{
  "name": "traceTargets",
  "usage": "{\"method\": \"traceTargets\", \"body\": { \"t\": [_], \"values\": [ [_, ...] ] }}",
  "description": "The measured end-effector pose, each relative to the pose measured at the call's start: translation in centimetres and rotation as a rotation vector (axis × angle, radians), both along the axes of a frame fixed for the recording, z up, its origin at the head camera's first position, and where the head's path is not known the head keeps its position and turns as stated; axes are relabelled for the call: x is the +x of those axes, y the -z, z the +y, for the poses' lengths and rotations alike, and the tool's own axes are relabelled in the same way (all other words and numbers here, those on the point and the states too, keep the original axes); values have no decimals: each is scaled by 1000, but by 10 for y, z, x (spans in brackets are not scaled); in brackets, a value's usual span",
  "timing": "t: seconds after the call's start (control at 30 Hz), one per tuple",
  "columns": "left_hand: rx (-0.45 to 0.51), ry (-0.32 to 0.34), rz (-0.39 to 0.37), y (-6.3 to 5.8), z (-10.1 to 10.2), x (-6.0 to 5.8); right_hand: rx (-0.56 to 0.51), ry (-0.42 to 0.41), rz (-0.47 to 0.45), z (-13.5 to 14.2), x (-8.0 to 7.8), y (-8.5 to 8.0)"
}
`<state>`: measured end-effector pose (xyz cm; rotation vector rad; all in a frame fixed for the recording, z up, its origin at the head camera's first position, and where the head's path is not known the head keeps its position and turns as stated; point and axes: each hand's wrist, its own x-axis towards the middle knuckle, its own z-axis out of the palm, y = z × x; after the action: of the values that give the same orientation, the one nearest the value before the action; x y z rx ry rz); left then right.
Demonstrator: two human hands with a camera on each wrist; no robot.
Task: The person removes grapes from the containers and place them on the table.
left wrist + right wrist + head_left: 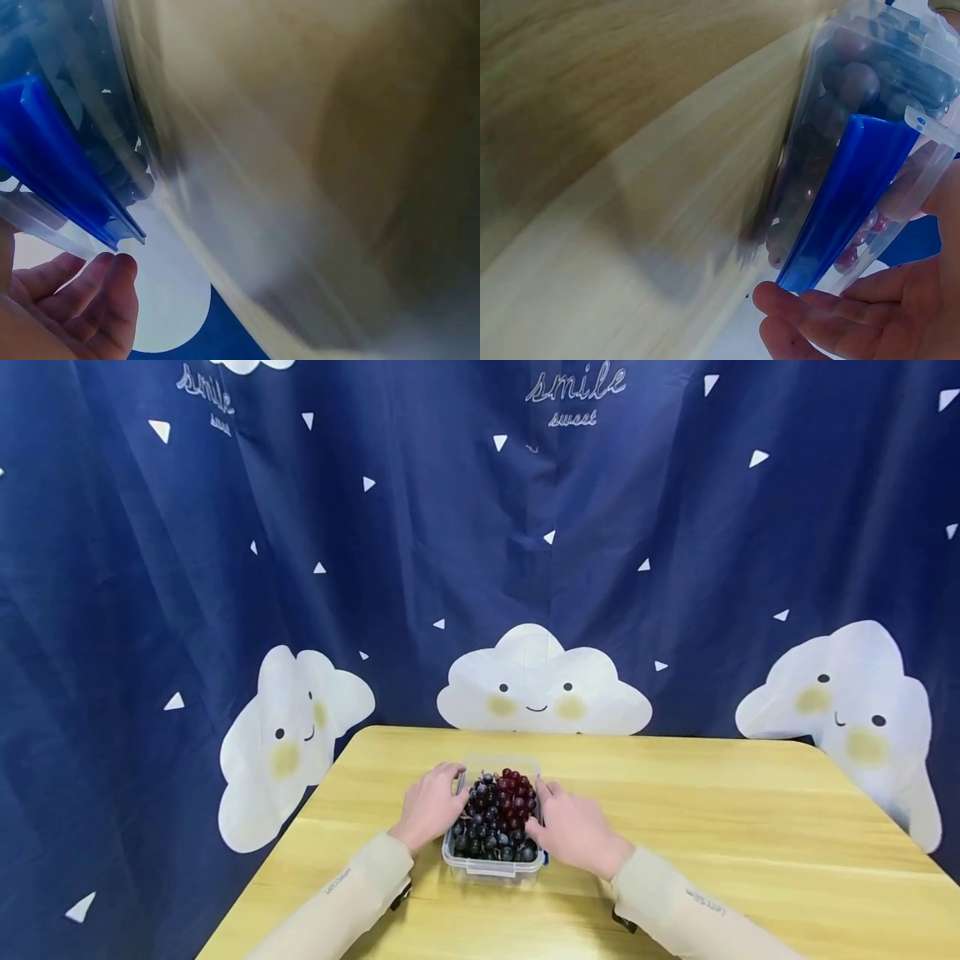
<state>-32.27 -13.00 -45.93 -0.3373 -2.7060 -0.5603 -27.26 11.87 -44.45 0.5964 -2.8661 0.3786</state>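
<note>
A clear plastic food container (491, 867) stands on the table in the head view, filled with dark grapes (491, 842) and a bunch of red grapes (515, 793) at its back right. My left hand (432, 806) holds its left side, thumb over the rim and fingers along the outside. On the opposite side, my right hand (573, 828) holds the rim with the thumb at the grapes. A blue clip flap (64, 161) hangs down by the left fingertips in the left wrist view. Another blue clip flap (847, 202) hangs above the right fingertips in the right wrist view.
The light wooden table (735, 827) extends to both sides of the container. Behind its far edge hangs a dark blue curtain (480, 568) with white clouds and small triangles. Each forearm wears a pale sleeve (352, 893) with a dark strap near the wrist.
</note>
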Motion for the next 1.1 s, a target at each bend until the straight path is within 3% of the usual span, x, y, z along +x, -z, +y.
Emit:
{"method": "traceTargets", "body": {
  "t": [0.2,0.5,0.87,1.1],
  "values": [
    [-4,4,-47,-3,-1,0,-9,28,-21,0,0,-3],
    [-101,45,-19,-1,-3,2,8,29,-24,-2,2,-2],
    [-209,27,-57,-5,2,4,6,35,-39,-3,2,-7],
    [-226,18,-89,-7,5,5,22,5,-16,-3,5,-13]
  ]
}}
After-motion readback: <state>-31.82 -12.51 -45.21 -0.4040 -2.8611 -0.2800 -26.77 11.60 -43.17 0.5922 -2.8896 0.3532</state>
